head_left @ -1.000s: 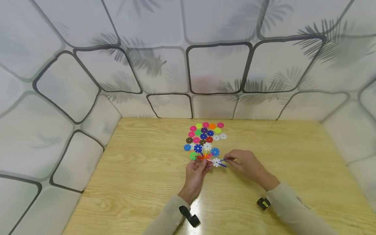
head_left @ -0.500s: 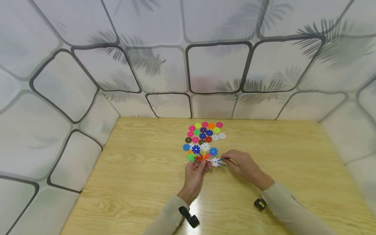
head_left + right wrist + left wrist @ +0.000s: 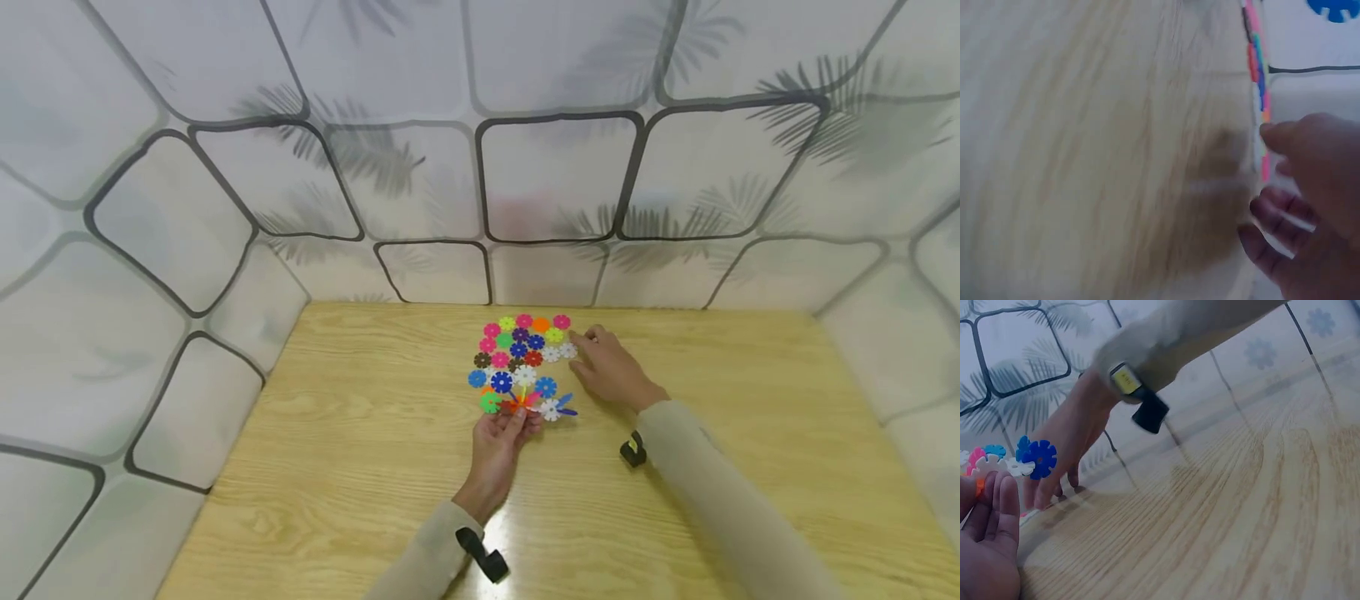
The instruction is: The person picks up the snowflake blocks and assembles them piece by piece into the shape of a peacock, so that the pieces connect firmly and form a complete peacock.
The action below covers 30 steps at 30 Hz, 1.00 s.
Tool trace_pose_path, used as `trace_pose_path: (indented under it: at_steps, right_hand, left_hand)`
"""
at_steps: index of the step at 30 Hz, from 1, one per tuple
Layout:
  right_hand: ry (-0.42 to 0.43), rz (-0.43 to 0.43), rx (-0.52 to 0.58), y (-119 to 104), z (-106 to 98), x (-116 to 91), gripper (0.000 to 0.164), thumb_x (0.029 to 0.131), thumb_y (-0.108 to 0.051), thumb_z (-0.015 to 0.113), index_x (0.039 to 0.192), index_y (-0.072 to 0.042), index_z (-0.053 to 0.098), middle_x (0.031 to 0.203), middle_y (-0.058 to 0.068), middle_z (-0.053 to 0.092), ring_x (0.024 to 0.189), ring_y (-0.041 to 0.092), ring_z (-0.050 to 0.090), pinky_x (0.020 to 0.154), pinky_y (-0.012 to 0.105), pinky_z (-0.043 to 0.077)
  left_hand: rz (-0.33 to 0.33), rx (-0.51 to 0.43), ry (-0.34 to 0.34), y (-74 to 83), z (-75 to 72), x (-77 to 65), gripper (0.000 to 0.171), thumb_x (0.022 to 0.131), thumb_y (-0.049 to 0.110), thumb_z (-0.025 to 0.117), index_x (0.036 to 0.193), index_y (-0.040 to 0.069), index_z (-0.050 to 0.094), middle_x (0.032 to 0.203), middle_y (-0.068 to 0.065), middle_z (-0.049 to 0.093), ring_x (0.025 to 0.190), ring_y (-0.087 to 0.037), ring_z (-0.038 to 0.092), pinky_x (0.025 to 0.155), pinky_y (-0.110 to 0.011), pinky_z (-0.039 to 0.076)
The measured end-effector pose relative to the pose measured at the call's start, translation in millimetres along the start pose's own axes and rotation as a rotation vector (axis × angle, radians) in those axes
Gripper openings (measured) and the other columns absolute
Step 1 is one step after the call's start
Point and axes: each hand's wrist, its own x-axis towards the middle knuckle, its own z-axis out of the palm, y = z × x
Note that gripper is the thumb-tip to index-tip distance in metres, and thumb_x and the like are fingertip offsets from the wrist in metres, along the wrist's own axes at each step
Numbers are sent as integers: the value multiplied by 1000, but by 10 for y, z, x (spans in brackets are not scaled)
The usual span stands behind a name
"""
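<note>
In the head view my left hand (image 3: 497, 454) pinches a joined cluster of notched plastic discs by its orange disc (image 3: 517, 406). From the cluster's right side sticks a white disc (image 3: 551, 409) bearing two blue discs (image 3: 567, 412); one blue disc (image 3: 1041, 459) shows face-on in the left wrist view. Past the cluster, my right hand (image 3: 615, 372) reaches low over the table, fingers spread and holding nothing. Its fingertips are right at the loose white disc (image 3: 568, 350) and yellow disc (image 3: 554, 335). The right wrist view shows the right thumb (image 3: 1279, 134) beside the loose discs.
Several loose notched discs lie flat in rows behind the cluster, among them a pink disc (image 3: 562, 322), a red disc (image 3: 533, 358) and a green disc (image 3: 504, 340). The wooden table (image 3: 360, 433) meets a patterned fabric wall (image 3: 420, 183) at the back and sides.
My right hand has let go of the blue disc at the cluster's right end and moved away to the back, up to the loose discs. The left hand keeps its grip in place.
</note>
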Motion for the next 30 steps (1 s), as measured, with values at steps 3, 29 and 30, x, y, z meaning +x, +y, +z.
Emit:
trace_pose_path:
  at_steps: [3, 29, 30]
  right_hand:
    - [-8, 62, 23, -2, 20, 102, 48, 110, -20, 63, 147, 9, 58, 132, 29, 57, 113, 40, 60, 97, 58, 58]
    - [189, -62, 437, -355, -52, -562, 8, 100, -9, 80, 105, -9, 85, 100, 5, 85, 86, 16, 81, 80, 22, 64]
    - [193, -68, 428, -362, -43, -562, 8, 100, -9, 80, 105, -10, 85, 99, 4, 85, 85, 14, 81, 79, 22, 64]
  left_hand:
    - [-11, -2, -14, 20, 22, -5, 9, 108, -1, 58, 114, 5, 62, 101, -3, 81, 96, -14, 79, 95, -30, 65]
    - [-5, 1, 38, 14, 9, -5, 2, 110, -1, 57, 110, 1, 58, 95, -2, 78, 91, -12, 76, 88, -27, 65]
    - [-5, 1, 38, 17, 8, -6, 2, 109, -1, 58, 111, -1, 58, 95, -2, 78, 91, -12, 76, 89, -27, 65]
